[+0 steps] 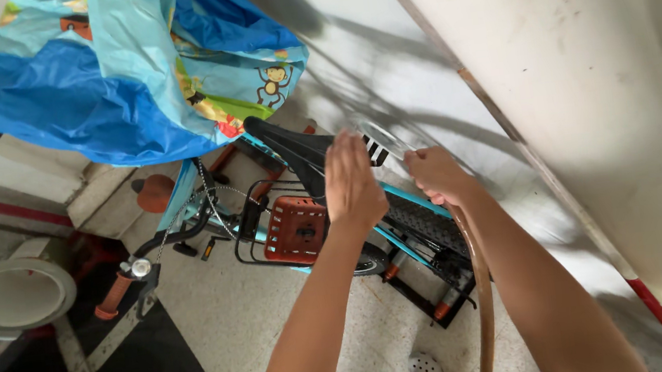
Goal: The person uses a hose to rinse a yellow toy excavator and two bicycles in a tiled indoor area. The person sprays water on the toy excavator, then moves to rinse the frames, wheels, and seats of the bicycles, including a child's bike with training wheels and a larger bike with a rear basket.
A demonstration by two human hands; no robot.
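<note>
Above the bicycle saddle (294, 150), the left hand (351, 182) rests flat with fingers extended, gripping nothing. Right hand (436, 174) is clenched around a blurred wire-like part (382, 134). Bicycle (327, 228) stands below, uncovered; blue patterned cover (126, 68) lies bunched beyond it.

Both hands raised over a teal bicycle (402, 228) — left hand (351, 182) flat, right hand (438, 175) gripping a blurred wheel rim (382, 134).
</note>
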